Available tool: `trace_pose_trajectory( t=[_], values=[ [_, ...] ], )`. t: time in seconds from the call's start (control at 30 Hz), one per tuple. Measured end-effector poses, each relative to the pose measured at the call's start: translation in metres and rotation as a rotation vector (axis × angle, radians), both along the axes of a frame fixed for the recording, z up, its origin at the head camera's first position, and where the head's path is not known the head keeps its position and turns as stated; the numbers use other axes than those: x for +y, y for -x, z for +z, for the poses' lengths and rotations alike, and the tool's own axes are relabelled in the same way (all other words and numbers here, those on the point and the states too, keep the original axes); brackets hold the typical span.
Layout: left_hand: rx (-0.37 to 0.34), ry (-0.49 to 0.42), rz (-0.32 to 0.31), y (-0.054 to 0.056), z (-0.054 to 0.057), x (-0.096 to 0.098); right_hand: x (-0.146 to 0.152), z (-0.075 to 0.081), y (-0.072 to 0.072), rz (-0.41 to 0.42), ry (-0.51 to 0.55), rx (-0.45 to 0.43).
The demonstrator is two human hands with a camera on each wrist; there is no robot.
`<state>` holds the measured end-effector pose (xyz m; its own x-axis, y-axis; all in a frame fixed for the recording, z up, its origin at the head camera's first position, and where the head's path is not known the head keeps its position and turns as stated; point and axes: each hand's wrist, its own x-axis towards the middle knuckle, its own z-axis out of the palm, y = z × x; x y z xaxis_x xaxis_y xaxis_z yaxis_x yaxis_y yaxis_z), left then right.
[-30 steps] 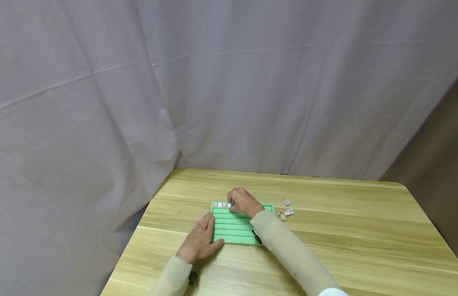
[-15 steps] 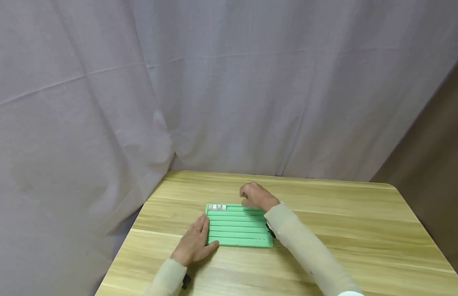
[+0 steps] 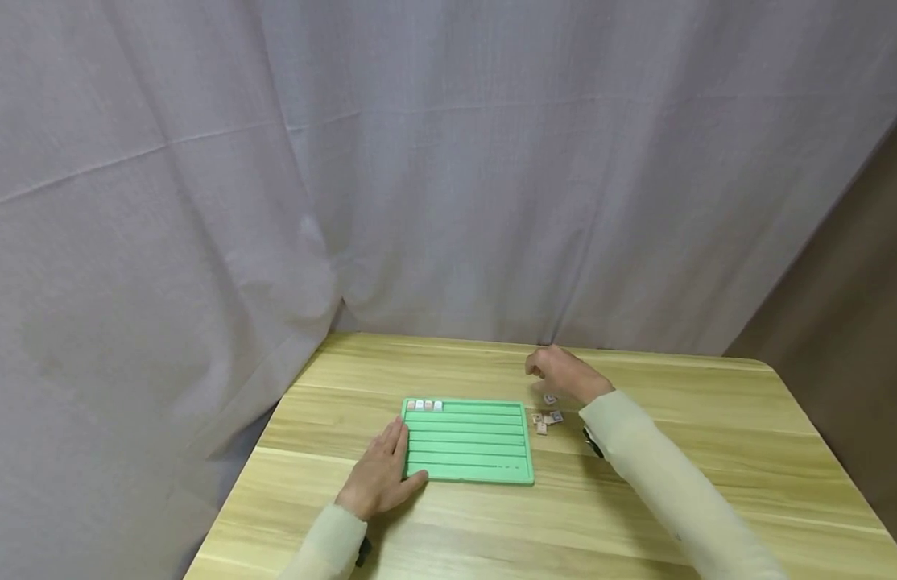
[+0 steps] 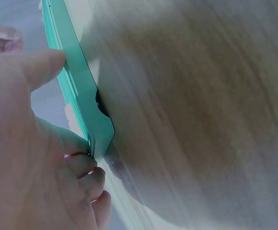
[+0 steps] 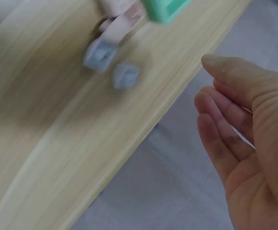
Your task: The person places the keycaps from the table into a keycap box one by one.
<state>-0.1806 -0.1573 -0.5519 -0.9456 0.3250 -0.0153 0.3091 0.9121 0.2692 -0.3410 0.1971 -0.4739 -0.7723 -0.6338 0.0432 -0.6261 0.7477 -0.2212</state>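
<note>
A green tray (image 3: 466, 441) with long parallel slots lies on the table. Several small white and pinkish square pieces (image 3: 424, 405), keycap-like, sit in a row at the left end of its farthest slot. My left hand (image 3: 379, 475) rests against the tray's left side, fingers extended along the edge and thumb at the near corner. My right hand (image 3: 568, 374) hovers right of the tray, beyond a loose cluster of similar pieces (image 3: 542, 428). In the right wrist view its fingers are loosely bent with nothing between them; two bluish pieces (image 5: 100, 55) and some pinkish ones (image 5: 122, 26) lie nearby.
The wooden table (image 3: 680, 451) extends far to the right of the tray. A grey curtain (image 3: 448, 201) hangs behind its back edge and along the left side.
My right hand has left the far slot and moved right, past the tray, to the loose pieces. My left hand stays at the tray's side. The view has shifted slightly.
</note>
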Motion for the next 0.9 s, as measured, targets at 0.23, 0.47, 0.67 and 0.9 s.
trace_pose_trajectory(
  t=[0.23,0.47,0.67,0.9],
  values=[
    [0.001,0.015,0.012,-0.003,-0.003,-0.002,0.02,-0.009,-0.004,0.045,-0.038,-0.005],
    [-0.027,-0.007,0.012,-0.004,-0.005,0.002,0.035,-0.026,-0.005,0.035,-0.052,0.025],
    [-0.05,-0.011,0.024,-0.005,-0.002,0.004,0.038,-0.037,-0.003,0.04,-0.091,0.067],
    [-0.052,-0.018,0.025,-0.008,-0.002,0.008,0.037,-0.044,-0.004,0.07,-0.161,0.112]
  ],
)
